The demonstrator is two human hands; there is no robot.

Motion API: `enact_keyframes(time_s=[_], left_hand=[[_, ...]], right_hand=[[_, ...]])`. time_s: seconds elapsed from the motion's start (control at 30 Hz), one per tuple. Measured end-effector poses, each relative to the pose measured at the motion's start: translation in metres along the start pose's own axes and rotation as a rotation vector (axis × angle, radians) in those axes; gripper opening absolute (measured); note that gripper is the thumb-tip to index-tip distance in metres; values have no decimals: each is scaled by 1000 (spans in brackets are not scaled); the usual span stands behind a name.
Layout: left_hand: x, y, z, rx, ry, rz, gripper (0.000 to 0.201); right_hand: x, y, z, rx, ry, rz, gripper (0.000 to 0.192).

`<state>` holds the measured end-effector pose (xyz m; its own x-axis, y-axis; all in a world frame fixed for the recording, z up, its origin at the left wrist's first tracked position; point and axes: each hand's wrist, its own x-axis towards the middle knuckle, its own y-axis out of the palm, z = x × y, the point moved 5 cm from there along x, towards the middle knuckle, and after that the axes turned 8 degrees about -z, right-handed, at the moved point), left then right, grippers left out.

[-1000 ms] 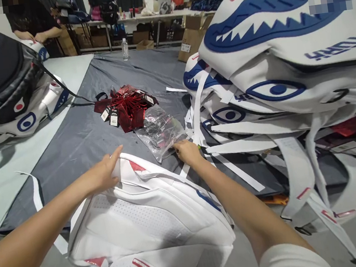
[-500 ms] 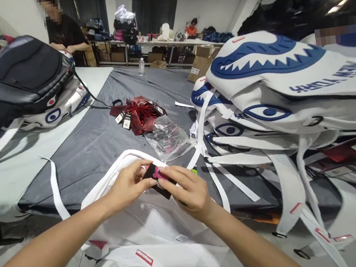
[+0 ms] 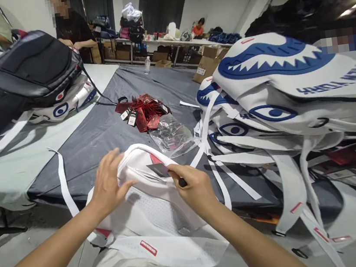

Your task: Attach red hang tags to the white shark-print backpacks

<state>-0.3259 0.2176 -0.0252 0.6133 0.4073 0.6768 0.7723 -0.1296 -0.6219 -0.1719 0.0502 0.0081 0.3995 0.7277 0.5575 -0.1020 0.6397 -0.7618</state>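
Note:
A white backpack (image 3: 152, 215) lies back-side up at the near edge of the grey table (image 3: 99, 130). My left hand (image 3: 107, 182) rests flat on its upper left, fingers spread, next to the top handle. My right hand (image 3: 195, 188) pinches a small dark hang tag (image 3: 158, 170) against the backpack's top. A dark stub sticks out between the fingers of that hand.
A heap of red hang tags (image 3: 144, 109) and a clear plastic bag (image 3: 173, 136) lie further back. White shark-print backpacks (image 3: 283, 89) are stacked at the right, straps trailing. A black backpack (image 3: 33, 67) sits on others at the left. A person in black (image 3: 72, 29) works behind it.
My right hand went from the plastic bag to the backpack top, carrying a dark tag. My left hand let go of the tag and now lies flat on the backpack.

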Motion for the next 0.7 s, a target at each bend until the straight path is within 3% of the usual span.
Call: enact_keyframes(time_s=[0.13,0.27,0.47,0.63,0.7], left_hand=[[-14,11,30,58,-172,222,76],[-17,17,32,50,-162,214,71],[-17,25,36,78,-159,244,65],[-19,24,43,130,-150,244,62],[-20,24,46,144,-152,259,62]], right_hand=[[6,35,6,-216,30,368,28],[14,62,14,-290,23,601,25],[26,85,19,-327,-83,707,28],[31,83,32,-305,-168,776,20],[31,78,36,-319,-199,741,20]])
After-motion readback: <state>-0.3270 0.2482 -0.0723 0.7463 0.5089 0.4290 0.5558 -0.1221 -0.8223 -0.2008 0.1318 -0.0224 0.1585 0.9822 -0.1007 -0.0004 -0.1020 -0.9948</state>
